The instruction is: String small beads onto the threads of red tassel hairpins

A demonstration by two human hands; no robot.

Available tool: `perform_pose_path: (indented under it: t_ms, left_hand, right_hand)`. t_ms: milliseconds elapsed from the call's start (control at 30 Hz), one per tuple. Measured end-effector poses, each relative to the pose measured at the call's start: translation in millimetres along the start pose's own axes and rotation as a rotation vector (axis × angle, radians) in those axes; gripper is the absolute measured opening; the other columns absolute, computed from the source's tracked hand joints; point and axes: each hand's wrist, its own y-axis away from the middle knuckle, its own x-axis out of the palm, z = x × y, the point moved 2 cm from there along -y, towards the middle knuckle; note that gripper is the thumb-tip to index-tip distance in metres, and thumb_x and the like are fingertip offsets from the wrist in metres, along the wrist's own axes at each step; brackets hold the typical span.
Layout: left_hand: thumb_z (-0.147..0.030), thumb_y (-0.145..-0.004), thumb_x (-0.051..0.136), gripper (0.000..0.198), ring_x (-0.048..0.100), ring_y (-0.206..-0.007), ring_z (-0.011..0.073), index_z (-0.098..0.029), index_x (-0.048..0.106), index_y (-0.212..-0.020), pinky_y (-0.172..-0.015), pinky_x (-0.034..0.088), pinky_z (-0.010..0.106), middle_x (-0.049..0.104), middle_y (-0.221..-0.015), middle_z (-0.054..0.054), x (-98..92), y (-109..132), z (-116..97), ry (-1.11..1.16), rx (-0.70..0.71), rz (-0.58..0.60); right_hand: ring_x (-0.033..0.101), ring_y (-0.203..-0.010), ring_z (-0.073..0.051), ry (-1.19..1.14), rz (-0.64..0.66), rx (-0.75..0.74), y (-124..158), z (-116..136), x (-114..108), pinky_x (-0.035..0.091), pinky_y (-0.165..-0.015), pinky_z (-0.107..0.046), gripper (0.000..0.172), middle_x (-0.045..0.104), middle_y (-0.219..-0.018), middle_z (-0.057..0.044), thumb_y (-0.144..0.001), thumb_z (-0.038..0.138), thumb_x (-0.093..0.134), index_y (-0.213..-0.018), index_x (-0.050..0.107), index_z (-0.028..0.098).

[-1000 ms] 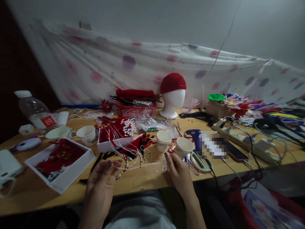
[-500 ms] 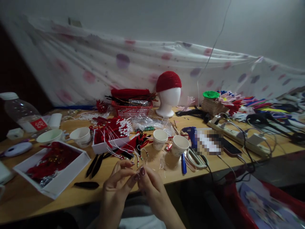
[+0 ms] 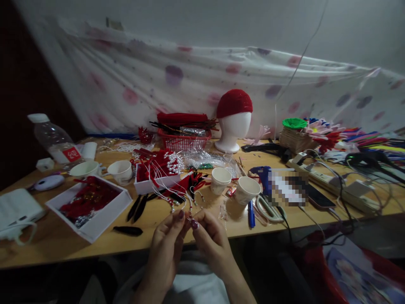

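My left hand [image 3: 166, 249] and my right hand [image 3: 211, 238] meet at the front edge of the wooden table [image 3: 196, 236], fingertips pinched together on something tiny and thin that I cannot make out. Just beyond the fingertips lie beaded strings [image 3: 186, 202] and red and black trimmings [image 3: 190, 183]. A white box of red pieces and pearls [image 3: 156, 173] stands behind them. Two paper cups [image 3: 220, 180] stand to the right of the hands.
A white tray of red ornaments [image 3: 91, 204] lies at the left, with cups, a bowl and a water bottle [image 3: 53, 139] behind. A red basket [image 3: 183, 141] and a foam head in a red cap [image 3: 233, 124] stand at the back. Scissors [image 3: 267, 209], a phone and a power strip [image 3: 335, 183] crowd the right.
My hands came together from apart, where they held a thin string stretched between them, and now pinch close at the table's front edge. The view has shifted slightly.
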Motion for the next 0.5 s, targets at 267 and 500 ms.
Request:
perform_pose_path:
  t_ms: [267,500]
  left_hand:
    - [-0.034,-0.053,0.095,0.032,0.067,-0.070,0.0102,-0.014,0.079,-0.072,-0.069,0.055,0.015,0.074,-0.075,0.004,3.6,4.5,-3.9,-0.019,-0.001,0.072]
    - [-0.038,-0.057,0.092,0.031,0.066,-0.071,0.0118,-0.015,0.076,-0.072,-0.069,0.054,0.019,0.073,-0.076,0.003,4.0,2.0,-4.7,-0.028,0.062,0.079]
  right_hand:
    - [0.024,-0.050,-0.009,0.043,-0.019,-0.008,1.0,-1.3,-2.0,0.021,-0.046,-0.022,0.033,0.031,-0.058,0.008,-0.093,0.051,0.059,-0.082,0.054,0.020]
    - [0.031,-0.053,-0.009,0.126,-0.021,-0.080,0.4,7.4,1.1,0.027,-0.048,-0.021,0.033,0.039,-0.063,0.005,-0.093,0.048,0.059,-0.081,0.058,0.018]
